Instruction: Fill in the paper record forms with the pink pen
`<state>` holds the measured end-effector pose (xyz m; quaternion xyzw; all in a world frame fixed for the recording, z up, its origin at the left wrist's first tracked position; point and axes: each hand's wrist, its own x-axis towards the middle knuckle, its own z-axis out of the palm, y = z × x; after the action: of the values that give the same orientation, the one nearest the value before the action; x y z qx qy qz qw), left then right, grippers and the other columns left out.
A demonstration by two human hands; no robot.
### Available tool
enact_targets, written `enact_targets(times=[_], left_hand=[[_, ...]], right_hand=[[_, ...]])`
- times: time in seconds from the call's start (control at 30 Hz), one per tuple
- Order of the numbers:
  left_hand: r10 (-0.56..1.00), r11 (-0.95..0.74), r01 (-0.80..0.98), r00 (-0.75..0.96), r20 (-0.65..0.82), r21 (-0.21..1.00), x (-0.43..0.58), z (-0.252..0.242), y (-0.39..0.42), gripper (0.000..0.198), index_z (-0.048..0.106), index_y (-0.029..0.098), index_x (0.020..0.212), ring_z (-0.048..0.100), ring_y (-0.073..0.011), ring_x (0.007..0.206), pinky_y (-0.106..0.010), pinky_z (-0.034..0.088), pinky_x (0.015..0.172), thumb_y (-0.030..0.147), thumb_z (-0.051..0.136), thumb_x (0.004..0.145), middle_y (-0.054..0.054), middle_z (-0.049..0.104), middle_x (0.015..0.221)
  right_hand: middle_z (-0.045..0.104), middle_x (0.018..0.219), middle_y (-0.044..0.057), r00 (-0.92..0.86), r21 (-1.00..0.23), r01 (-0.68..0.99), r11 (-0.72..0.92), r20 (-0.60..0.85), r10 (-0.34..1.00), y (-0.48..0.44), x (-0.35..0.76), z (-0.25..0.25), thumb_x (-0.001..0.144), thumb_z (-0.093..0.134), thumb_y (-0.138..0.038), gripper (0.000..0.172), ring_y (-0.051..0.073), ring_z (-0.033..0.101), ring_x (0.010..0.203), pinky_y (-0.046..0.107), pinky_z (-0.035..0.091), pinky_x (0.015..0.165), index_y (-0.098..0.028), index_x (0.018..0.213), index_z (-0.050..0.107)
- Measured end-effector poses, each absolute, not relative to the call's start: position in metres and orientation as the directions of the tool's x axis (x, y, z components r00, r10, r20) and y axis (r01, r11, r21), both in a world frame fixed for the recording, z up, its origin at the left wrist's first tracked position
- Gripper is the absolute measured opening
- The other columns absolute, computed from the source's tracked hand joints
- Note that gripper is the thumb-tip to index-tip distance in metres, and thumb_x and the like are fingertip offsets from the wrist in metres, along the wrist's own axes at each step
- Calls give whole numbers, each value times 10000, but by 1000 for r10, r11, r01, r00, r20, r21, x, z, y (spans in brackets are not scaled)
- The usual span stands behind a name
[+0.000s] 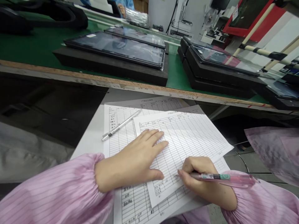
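Observation:
My right hand [198, 174] is closed around a pink pen [230, 179], its tip on the lower part of a printed form [193, 130] ruled into a grid. Lying flat on that same sheet is my left hand [140, 155], fingers spread. Beneath it are more forms [114, 124] with handwriting in some boxes. A clear pen [121, 125] rests on the lower sheet, left of the top form. A pale board [91, 133] supports the papers.
Above the papers runs a green-topped bench [173, 74] with a worn wooden edge. Flat screen panels [116, 46] lie on black foam blocks [105, 67], with another stack [221, 71] to the right. Across the bench a person's hand [121, 10] shows. A pipe frame [261, 53] stands at right.

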<state>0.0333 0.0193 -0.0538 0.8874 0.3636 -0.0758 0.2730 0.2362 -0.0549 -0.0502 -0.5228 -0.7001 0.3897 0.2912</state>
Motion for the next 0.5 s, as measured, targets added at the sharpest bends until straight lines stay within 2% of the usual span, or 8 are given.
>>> enact_targets(times=[0.5], left_hand=[[617, -588, 683, 725, -306, 432, 33, -56, 19, 734, 401, 326, 1295, 154, -273, 1424, -552, 286, 1183, 597, 657, 662, -10, 189, 1512]], right_hand=[[455, 491, -21, -287, -838, 511, 189, 41, 957, -55, 235, -49, 791, 509, -135, 269, 67, 382, 446, 202, 288, 437, -161, 564, 368]])
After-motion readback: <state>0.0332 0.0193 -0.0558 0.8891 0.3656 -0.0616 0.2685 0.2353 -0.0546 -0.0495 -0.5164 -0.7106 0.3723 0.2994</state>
